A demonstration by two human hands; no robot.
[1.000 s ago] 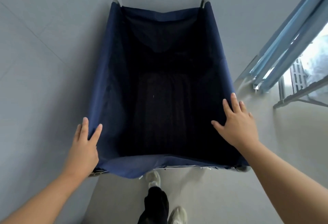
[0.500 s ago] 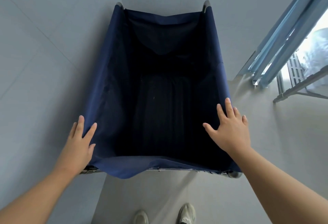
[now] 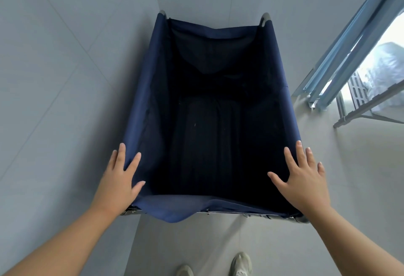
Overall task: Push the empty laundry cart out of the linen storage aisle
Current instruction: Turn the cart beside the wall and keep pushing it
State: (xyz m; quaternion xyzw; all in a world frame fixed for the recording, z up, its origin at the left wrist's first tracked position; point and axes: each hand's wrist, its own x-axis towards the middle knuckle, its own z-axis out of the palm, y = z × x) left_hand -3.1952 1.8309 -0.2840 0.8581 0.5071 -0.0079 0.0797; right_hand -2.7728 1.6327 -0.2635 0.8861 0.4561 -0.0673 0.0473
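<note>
1. Laundry cart (image 3: 140, 109): navy fabric bag slung on a metal frame (image 3: 262, 216), standing on the pale grey floor (image 3: 349, 188); inside dark, with nothing visible in it.
2. Left hand (image 3: 119, 183): laid flat over the cart's near left corner, fingers straight along the side rim, thumb spread inward over the fabric; released, grasping nothing.
3. Right hand (image 3: 306, 179): laid flat over the cart's near right corner, fingers straight and splayed across the rim, thumb pointing into the bag; likewise released, palm on the fabric.
4. Grey tiled wall (image 3: 65, 78): just beside the cart's left side, with a second wall just beyond the cart's far end.
5. Blue-grey metal rack (image 3: 354, 35): right of the cart's far half, apart from it, with a pale wrapped bundle (image 3: 384, 68) on it.
6. Two light shoes (image 3: 241, 263): on the floor behind the cart's near edge, apart from it.
</note>
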